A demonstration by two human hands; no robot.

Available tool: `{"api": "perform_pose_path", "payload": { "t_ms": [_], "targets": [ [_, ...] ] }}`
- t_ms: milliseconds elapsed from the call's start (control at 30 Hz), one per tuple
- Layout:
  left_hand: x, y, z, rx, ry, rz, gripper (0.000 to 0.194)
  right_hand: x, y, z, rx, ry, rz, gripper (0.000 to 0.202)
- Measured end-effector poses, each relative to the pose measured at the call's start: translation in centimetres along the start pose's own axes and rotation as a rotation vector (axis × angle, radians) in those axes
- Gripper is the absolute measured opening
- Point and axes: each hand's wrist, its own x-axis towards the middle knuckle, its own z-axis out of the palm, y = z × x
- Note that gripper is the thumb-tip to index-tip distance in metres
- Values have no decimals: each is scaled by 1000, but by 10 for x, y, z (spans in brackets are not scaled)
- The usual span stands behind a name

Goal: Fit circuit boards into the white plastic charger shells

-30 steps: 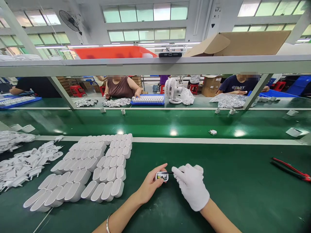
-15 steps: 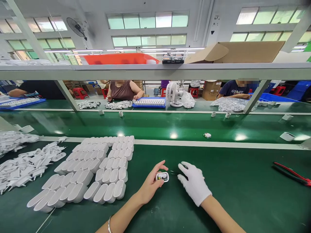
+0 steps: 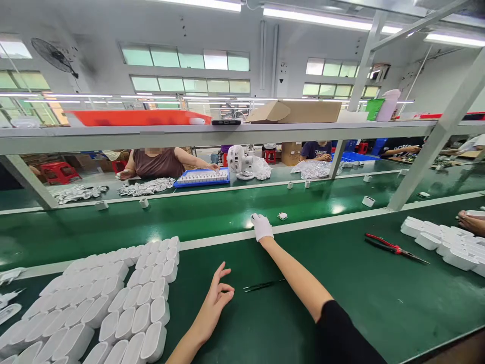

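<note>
My left hand (image 3: 212, 303) is bare and hovers over the green table (image 3: 288, 323), fingers apart, with nothing in it. Gloved in white, my right hand (image 3: 262, 227) reaches to the edge of the green belt (image 3: 212, 217). Its fingers are bent round a small object at their tips, too hidden to name. Dark tweezers (image 3: 261, 286) lie on the table between my left hand and my right forearm. Just right of the glove, a small white part (image 3: 282, 216) rests on the belt. Rows of white oval housings (image 3: 131, 318) stand at the left.
Red-handled pliers (image 3: 382, 243) lie at the right, near more white housings (image 3: 447, 242) and another person's hand (image 3: 472, 221). A metal shelf (image 3: 182, 136) crosses overhead on slanted posts. People sit beyond the belt, near a small white fan (image 3: 237, 161).
The view has turned right. My right hand has moved forward to the belt. My left hand has let go of the small white housing, and the tweezers now lie in plain view on the table.
</note>
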Motion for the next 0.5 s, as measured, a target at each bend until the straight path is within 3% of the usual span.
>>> {"api": "perform_pose_path", "payload": {
  "t_ms": [167, 267, 367, 500],
  "targets": [
    [0, 4, -1, 219, -55, 25, 49, 11, 24, -14, -135, 3, 188, 30],
    [-7, 23, 3, 566, -11, 131, 38, 8, 37, -24, -208, 33, 363, 35],
    [-29, 50, 2, 1026, 243, 154, 26, 8, 52, -34, -230, -49, 521, 28],
    [-78, 66, -19, 1350, 617, -63, 22, 5, 60, -32, -176, -148, 544, 26]
  ]
}}
